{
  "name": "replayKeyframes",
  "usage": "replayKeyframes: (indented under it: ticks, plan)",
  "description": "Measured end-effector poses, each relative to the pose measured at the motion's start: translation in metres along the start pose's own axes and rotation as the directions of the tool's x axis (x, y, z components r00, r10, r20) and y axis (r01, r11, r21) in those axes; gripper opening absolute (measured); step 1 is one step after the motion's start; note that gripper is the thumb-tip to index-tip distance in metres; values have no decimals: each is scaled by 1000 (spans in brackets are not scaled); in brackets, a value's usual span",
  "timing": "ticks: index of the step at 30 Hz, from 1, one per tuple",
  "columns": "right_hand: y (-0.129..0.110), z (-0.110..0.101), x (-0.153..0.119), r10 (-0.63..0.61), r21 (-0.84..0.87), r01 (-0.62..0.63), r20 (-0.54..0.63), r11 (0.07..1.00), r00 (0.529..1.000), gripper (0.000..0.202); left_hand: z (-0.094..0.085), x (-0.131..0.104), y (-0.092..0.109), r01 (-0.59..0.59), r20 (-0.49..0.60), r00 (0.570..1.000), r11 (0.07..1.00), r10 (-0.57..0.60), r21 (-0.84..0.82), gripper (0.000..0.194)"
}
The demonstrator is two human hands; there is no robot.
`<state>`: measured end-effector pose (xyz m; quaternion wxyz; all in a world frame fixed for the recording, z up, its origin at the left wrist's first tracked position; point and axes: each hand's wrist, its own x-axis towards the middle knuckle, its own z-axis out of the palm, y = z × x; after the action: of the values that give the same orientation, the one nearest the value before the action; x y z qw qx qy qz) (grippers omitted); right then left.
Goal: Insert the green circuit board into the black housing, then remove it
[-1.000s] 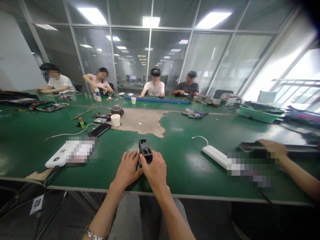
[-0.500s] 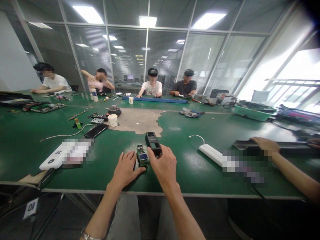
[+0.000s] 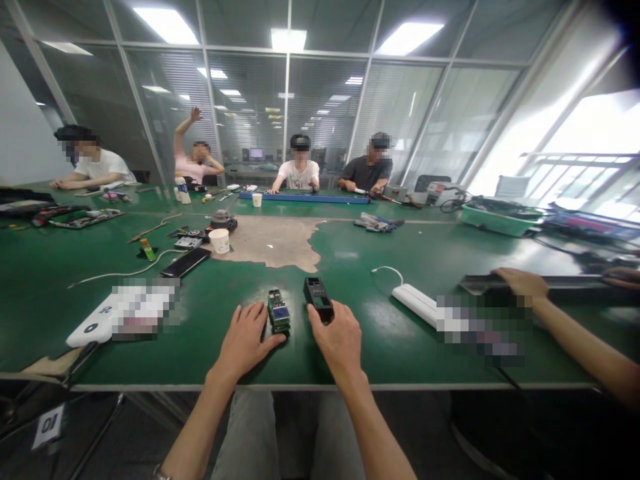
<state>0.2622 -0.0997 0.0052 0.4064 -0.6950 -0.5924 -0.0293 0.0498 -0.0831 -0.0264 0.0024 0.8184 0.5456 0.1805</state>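
Note:
In the head view, my right hand point(image 3: 339, 335) grips a black plastic housing point(image 3: 319, 298) that has a window and small cutouts in its face. Left of it on the green table lies a small green circuit board point(image 3: 279, 312) with a little screen, apart from the housing. My left hand point(image 3: 246, 338) rests on the table beside the board, fingers stretched out and thumb pointing toward the board's lower end. Whether its fingertips touch the board I cannot tell.
A white power bank point(image 3: 95, 325) and a black phone point(image 3: 186, 263) lie to the left, near a paper cup point(image 3: 219, 241). To the right is a white power strip point(image 3: 419, 305). A co-worker's hand point(image 3: 524, 287) rests on a dark metal strip. Several people sit opposite.
My right hand has moved the black housing right and slightly down, away from the circuit board. My left hand stays beside the board. One person opposite has raised an arm.

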Motion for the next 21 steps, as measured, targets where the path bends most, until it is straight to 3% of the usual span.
replayKeyframes:
  ticks: [15, 21]
  plan:
    - [13, 23, -9, 17, -24, -15, 108, 1000, 994, 37, 0, 2, 0, -10, 11, 1000, 1000, 10, 7, 73]
    - [18, 28, -12, 13, -9, -13, 61, 1000, 998, 68, -3, 1, 2, -3, 10, 1000, 1000, 3, 7, 72]
